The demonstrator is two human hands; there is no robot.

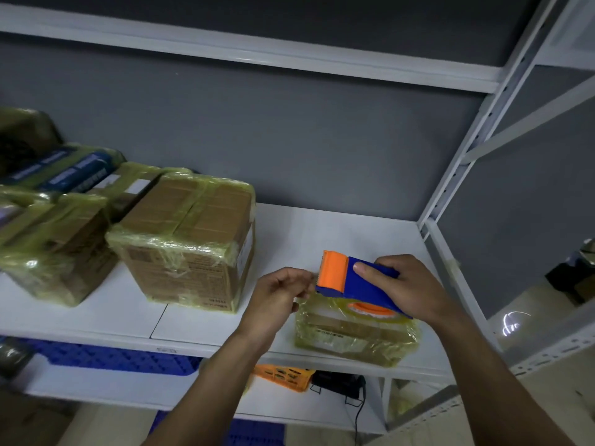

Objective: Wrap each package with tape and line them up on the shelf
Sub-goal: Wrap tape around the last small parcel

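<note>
White shelf (pixel 322 233), middle tier. Front right: one small package (pixel 351 336), wrapped in yellowish tape, lying flat near the edge. Just above it: blue-and-orange tape dispenser (pixel 341 278), gripped round its body by the right hand (pixel 409 284). Left hand (pixel 277 297), fingers curled, pinches the tape end (pixel 310 283) at the dispenser's orange mouth. Further left on the shelf: large taped box (pixel 190 233), more wrapped packages (pixel 54 246) beside it. Tier below: blue crate (pixel 112 358), orange basket (pixel 283 376).

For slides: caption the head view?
Right hand holds tape dispenser over small wrapped package on shelf; left hand pinches tape end.
</note>
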